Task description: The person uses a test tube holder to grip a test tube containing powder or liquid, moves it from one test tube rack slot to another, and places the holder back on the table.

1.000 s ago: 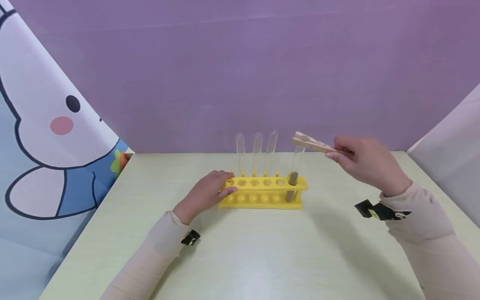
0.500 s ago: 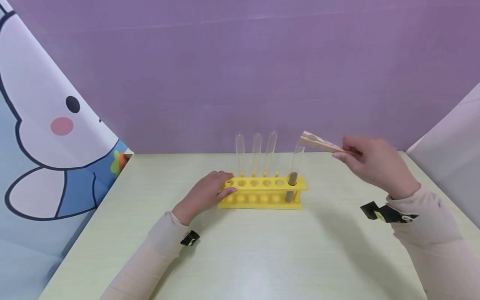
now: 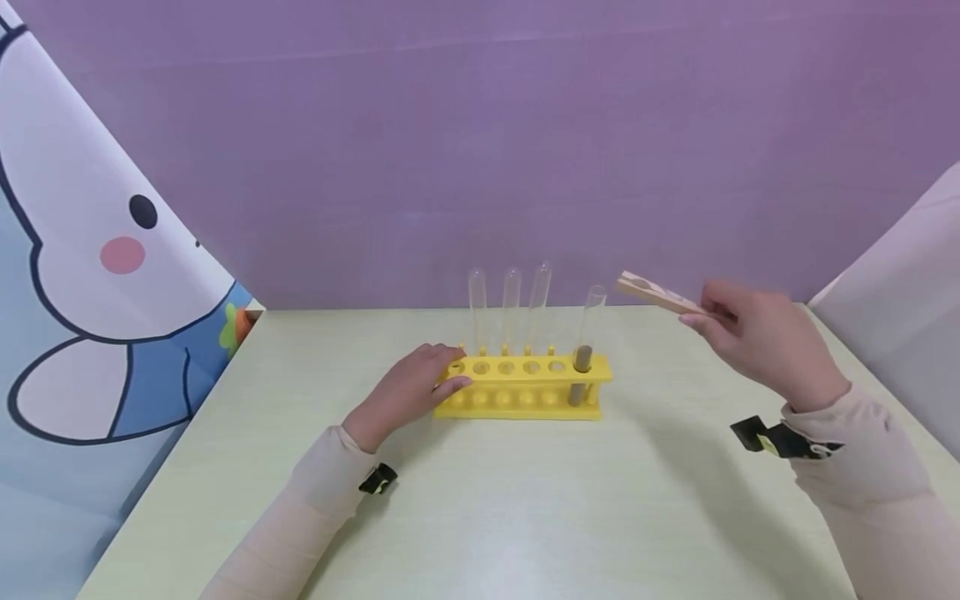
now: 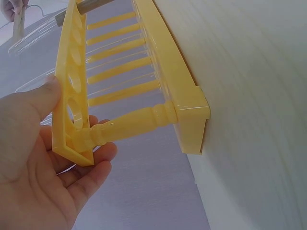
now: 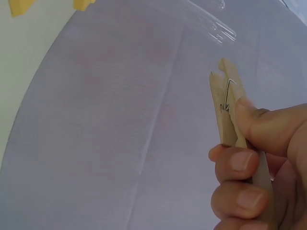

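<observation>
A yellow test tube rack (image 3: 517, 412) stands on the table. My left hand (image 3: 408, 387) grips its left end, thumb on the top plate and fingers curled beneath it in the left wrist view. An upright test tube (image 3: 594, 310) with grey contents in its lower part sits in the rack's rightmost hole. To the right of that tube's mouth, my right hand (image 3: 776, 343) holds a wooden test tube clamp (image 3: 660, 295) in the air. In the right wrist view, thumb and fingers wrap the clamp's handles; its tip holds nothing and is apart from the tube.
Behind the rack's holes, several clear test tubes (image 3: 512, 304) stand upside down on the yellow pegs (image 3: 551, 351). A purple backdrop (image 3: 480, 150) rises at the table's far edge. At left hangs a cartoon-printed cloth (image 3: 82, 275), at right a white one (image 3: 907, 308).
My right hand has drawn the clamp to the right, off the mouth of the grey-filled test tube. The tube stays in the rack. My left hand keeps its grip on the rack.
</observation>
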`<state>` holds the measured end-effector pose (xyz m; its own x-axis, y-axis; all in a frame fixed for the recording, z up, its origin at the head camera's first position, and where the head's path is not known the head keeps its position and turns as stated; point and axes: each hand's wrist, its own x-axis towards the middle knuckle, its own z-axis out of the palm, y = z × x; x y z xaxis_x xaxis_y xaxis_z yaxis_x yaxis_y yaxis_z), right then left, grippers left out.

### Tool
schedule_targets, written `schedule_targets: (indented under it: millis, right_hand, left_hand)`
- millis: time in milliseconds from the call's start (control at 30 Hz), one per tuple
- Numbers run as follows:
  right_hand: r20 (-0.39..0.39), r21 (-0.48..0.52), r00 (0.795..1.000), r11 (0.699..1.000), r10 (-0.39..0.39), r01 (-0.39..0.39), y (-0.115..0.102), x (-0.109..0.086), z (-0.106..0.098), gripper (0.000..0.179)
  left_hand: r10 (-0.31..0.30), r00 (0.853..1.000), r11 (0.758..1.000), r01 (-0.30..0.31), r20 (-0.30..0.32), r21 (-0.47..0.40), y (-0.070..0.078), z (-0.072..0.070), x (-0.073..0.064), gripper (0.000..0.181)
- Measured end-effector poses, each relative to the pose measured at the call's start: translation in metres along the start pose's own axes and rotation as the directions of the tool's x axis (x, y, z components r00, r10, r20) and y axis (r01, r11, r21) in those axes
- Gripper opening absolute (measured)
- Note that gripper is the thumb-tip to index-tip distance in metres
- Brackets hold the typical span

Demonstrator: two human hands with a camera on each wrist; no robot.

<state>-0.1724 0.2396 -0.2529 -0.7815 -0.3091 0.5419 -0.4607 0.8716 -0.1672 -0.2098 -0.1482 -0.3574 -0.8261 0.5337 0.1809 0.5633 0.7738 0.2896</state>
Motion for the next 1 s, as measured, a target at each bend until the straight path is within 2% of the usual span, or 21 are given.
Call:
schedule_targets:
  millis: [200,667,1000]
  right_hand:
    - [0.021,0.007,0.999,0.999,0.037,-0.037,0.004,-0.007,0.006,0.032]
    - [0.076,-0.008,0.995,0.998,0.070,-0.069,0.011,-0.020,0.023,0.028]
    - [0.055,0.046,0.993,0.993,0.106,-0.109,0.016,-0.032,0.038,0.021]
  left_hand:
    - [-0.002,1.000,1.000,0.002,-0.001,-0.001,0.000,0.000,0.000,0.047]
    - [0.003,1.000,1.000,-0.003,-0.004,-0.005,0.000,0.000,0.000,0.047]
    - [0.020,1.000,1.000,-0.020,-0.014,-0.002,-0.001,0.001,0.000,0.045]
